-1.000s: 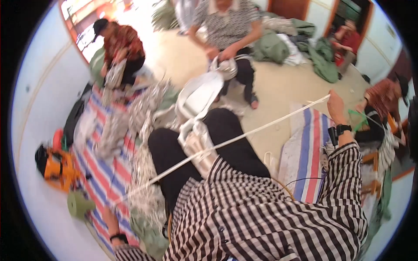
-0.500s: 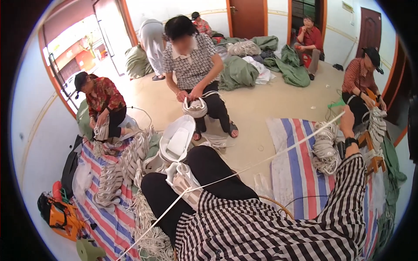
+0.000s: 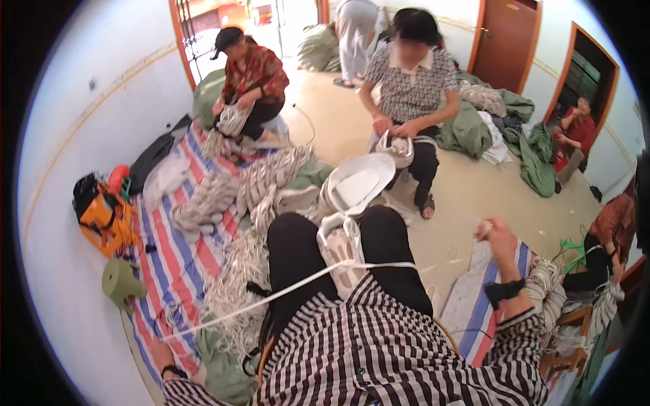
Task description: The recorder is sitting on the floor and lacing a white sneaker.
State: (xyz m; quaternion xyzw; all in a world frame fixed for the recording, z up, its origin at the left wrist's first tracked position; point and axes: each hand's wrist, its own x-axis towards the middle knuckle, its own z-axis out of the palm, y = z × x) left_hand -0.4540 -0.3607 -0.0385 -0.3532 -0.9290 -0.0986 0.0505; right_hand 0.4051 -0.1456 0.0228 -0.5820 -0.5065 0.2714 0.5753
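Overhead, right hand (image 3: 493, 233) pinches white cord (image 3: 284, 292).

A matt white woven cord (image 3: 271, 296) runs taut from the fingers (image 3: 485, 229) of the right hand (image 3: 497, 238) across a striped cloth shirt (image 3: 379, 352); below the fingers lie a glossy striped plastic tarp (image 3: 159, 257) and a smooth, dull floor (image 3: 467, 196)

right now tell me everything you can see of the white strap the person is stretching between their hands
The white strap is a thin, flat, cloth-like band, pulled taut in a long line across the person's lap. It runs from the left hand, low by the striped mat, over both black-trousered knees, up toward the raised right hand, where the far stretch is thin and blurred. More white strap lies heaped below it.
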